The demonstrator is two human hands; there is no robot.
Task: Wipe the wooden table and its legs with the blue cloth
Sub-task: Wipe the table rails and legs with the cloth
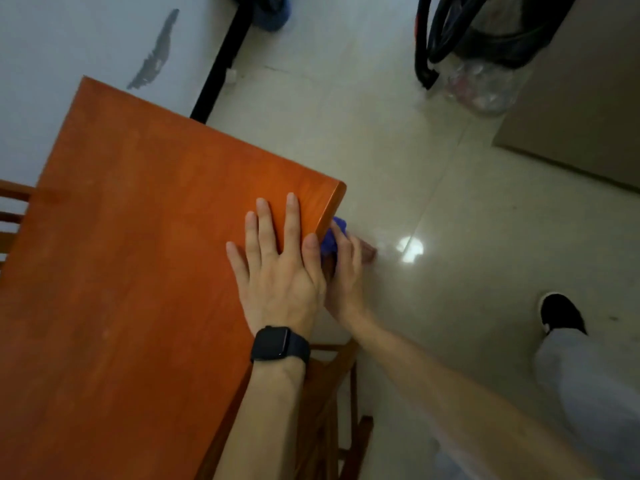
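Closest to me, my left hand (277,271), with the black watch (278,342) on its wrist, is lying flat on the wooden table (138,237). Its fingers are spread straight and it is gripping nothing. I am only bracing myself on the top near its right edge.

Just beside it, off that edge and lower down, my right hand (346,275) is curling round the blue cloth (330,239). I am bunching the cloth in my fingers and pressing it against the side of the top. It is sitting a little short of the far right corner (341,188).

The table top is hiding the leg from me. I am judging that it runs straight down from under that corner, with its long axis upright. That puts it just ahead of the cloth and below it, so my right hand is the nearer one by far. The stroke will probably be going downward along the leg, while my left hand is steadying me on top.

Beyond the corner, the pale tiled floor (415,168) is shining with a spot of reflected light.
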